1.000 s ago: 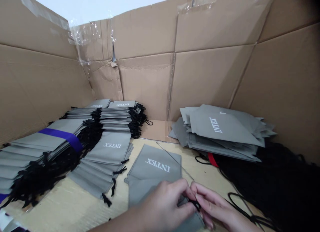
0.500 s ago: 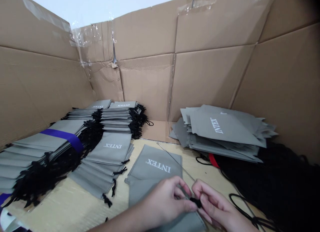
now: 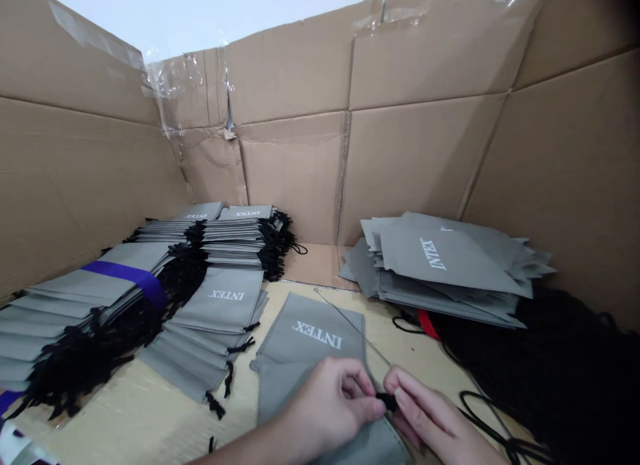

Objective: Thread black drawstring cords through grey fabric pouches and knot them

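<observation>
My left hand [image 3: 333, 401] and my right hand [image 3: 430, 411] meet low in the view, their fingertips pinching a small black cord end [image 3: 387, 402] between them. Under the hands lies a grey non-woven drawstring pouch [image 3: 313, 358] printed "INTEX" in white, its lower part partly hidden by my fingers. A thin metal wire [image 3: 353, 328] runs from the pouch's upper edge down towards my right hand. I cannot tell whether the wire touches the cord.
Stacks of finished grey pouches [image 3: 220, 301] with black cords stand to the left, one bundle held by a purple band [image 3: 125, 276]. A loose grey pouch pile [image 3: 440, 265] and a heap of black cord [image 3: 555, 378] with a red tag [image 3: 429, 323] lie right, inside cardboard walls [image 3: 295, 171].
My hands have moved slightly closer together around the cord end, and the left hand's fingers have curled in. The pouch and wire stay nearly in place, and the view has shifted slightly.
</observation>
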Action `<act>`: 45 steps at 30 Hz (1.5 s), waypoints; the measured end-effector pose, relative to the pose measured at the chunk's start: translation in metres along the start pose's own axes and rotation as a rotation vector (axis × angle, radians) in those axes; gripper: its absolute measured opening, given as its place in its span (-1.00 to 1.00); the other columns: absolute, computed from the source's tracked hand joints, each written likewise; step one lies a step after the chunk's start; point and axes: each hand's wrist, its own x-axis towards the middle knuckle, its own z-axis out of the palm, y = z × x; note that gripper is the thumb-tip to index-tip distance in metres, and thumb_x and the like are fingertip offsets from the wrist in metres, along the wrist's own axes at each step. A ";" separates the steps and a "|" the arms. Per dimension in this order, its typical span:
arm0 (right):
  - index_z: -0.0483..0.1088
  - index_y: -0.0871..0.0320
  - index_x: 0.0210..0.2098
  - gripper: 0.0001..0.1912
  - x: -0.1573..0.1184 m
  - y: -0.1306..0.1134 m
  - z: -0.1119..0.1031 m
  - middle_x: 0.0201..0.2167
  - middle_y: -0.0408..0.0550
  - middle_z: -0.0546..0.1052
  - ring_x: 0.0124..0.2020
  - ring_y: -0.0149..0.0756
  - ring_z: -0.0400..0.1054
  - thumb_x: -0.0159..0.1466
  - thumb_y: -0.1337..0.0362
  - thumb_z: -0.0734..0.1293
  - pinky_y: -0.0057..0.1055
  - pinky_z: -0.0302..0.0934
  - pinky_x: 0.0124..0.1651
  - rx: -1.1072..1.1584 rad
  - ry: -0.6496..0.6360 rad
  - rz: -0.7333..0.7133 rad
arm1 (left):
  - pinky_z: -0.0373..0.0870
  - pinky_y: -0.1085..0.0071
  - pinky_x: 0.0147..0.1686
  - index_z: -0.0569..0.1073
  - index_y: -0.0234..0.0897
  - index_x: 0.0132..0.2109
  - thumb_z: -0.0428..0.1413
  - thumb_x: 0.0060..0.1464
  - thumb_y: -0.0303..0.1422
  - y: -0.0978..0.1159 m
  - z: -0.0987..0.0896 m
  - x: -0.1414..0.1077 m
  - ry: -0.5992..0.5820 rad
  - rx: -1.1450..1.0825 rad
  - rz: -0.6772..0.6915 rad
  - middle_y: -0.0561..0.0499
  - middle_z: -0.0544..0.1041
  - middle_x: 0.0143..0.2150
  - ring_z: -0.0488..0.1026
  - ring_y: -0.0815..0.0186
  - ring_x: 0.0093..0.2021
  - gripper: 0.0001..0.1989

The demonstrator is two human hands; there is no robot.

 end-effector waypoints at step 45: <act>0.16 0.14 -0.55 -0.58 -0.005 -0.015 -0.013 -0.70 -0.34 0.01 -0.66 -0.54 -0.20 0.05 -0.06 0.33 -0.55 -0.25 -0.59 0.551 -0.092 0.273 | 0.34 0.51 -0.28 0.40 -0.21 -0.06 -0.08 0.19 -0.38 0.014 -0.011 -0.022 -0.135 0.731 0.536 0.00 0.55 -0.24 0.48 0.34 -0.28 -0.77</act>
